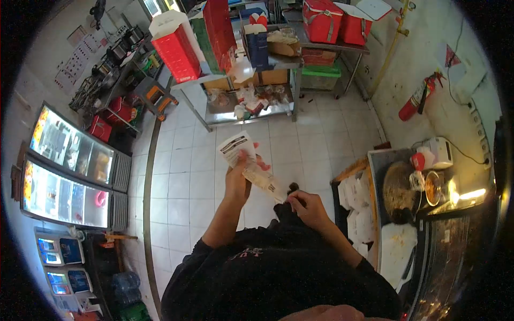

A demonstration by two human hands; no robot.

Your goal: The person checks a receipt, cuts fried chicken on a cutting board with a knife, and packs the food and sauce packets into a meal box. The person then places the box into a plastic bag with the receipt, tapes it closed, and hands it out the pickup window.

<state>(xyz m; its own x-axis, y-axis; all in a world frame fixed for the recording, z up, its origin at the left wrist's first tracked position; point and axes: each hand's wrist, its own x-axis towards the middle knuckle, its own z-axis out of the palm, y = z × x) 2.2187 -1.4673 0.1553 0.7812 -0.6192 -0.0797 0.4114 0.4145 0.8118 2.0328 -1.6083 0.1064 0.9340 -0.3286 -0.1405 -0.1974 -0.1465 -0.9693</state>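
A long strip of white printed paper point(259, 179) hangs at a slant in front of my black shirt, over the tiled floor. My left hand point(241, 167) is wrapped round its upper part, and the top end sticks up above the fingers. Something pink, perhaps fingertips, shows behind the paper. At the strip's lower end my right hand point(305, 206) is closed in a pinch on the paper's edge or corner. A small dark thing point(293, 187) shows just above that pinch; I cannot make out what it is.
Ahead stands a metal table point(209, 119) with red boxes point(179, 51) and bagged items on its lower shelf. Lit display fridges point(69, 147) are on the left. To the right are a worktop point(377, 160) with a round board and a wall-mounted fire extinguisher point(415, 101).
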